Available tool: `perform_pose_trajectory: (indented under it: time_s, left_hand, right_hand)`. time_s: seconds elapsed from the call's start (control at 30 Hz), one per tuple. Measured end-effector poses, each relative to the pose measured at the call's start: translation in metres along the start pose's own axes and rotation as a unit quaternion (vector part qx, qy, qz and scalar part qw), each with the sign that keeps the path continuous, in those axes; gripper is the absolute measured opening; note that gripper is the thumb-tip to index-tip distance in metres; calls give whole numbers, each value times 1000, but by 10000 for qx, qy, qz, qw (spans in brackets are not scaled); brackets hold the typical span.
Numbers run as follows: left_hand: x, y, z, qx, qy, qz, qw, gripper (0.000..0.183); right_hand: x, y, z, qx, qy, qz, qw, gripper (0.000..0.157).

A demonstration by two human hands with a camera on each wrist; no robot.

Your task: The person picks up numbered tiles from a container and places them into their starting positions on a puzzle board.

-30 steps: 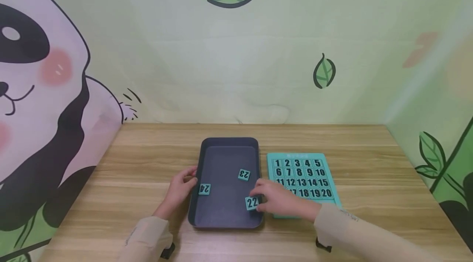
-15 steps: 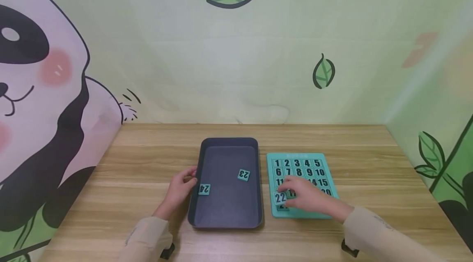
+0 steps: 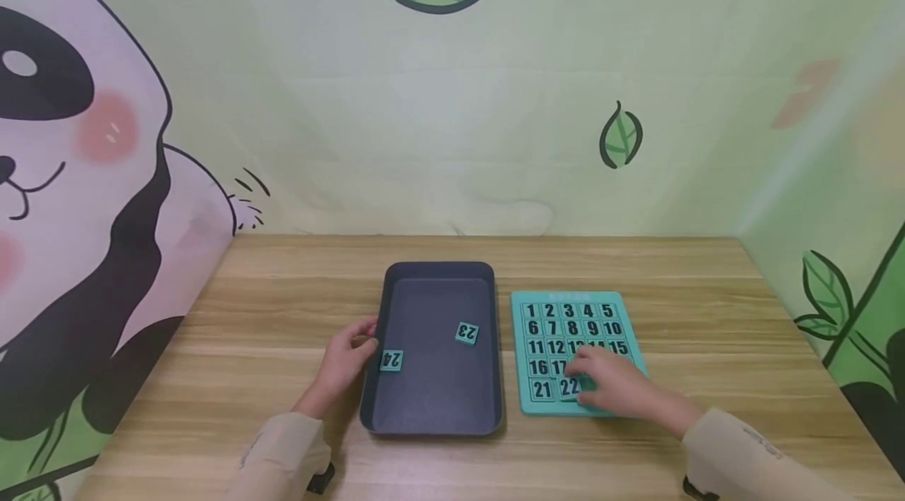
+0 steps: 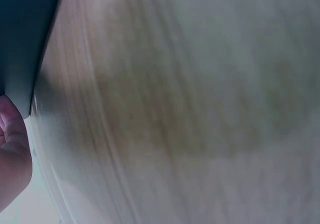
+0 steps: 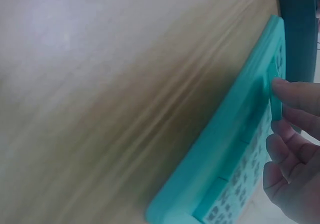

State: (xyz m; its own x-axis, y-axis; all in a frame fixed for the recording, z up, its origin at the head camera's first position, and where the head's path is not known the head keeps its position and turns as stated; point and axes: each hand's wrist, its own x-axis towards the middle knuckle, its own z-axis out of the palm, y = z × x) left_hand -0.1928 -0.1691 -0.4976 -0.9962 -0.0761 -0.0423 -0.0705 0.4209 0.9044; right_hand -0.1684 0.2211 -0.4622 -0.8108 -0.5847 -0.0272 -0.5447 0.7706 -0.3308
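Note:
My right hand (image 3: 611, 383) pinches a teal number tile marked 22 (image 3: 569, 387) between thumb and fingers, over the bottom row of the teal number board (image 3: 526, 403). In the right wrist view the held tile (image 5: 275, 104) stands tilted at the slot, edge toward the camera. Tile 21 (image 3: 542, 389) lies just left of it. Several numbered tiles fill the rows above, some hidden by the hand. My left hand (image 3: 342, 367) rests its relaxed fingers and thumb against the outer left wall of the dark tray (image 3: 488, 297).
Inside the tray lie two loose tiles, 23 (image 3: 467, 333) and 24 (image 3: 391, 360), both upside down to me. The board sits right of the tray on a wooden table (image 3: 297, 281). Behind stands a printed backdrop (image 3: 318, 93).
My right hand has carried tile 22 out of the tray to the board, then rightward along the bottom row, uncovering tile 21. The left hand and the tray have stayed put.

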Motion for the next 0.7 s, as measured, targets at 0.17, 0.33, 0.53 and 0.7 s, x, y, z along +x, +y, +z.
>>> perform_pose_trajectory:
  time_s: [0.17, 0.33, 0.53, 0.7]
  left_hand:
    - [-1, 2, -1, -17, 4, 31, 10000, 37]
    - [-2, 6, -2, -22, -27, -5, 10000, 37]
    - [1, -2, 0, 55, 19, 39, 10000, 37]
    - [1, -2, 0, 26, 23, 30, 10000, 38]
  right_hand:
    - [0, 3, 6, 138, -70, 111, 9998, 31]
    - [3, 2, 11, 241, -157, 331, 9990, 32]
    - [7, 0, 11, 198, -317, 425, 9984, 34]
    - [13, -2, 7, 59, -391, 235, 9989, 36]
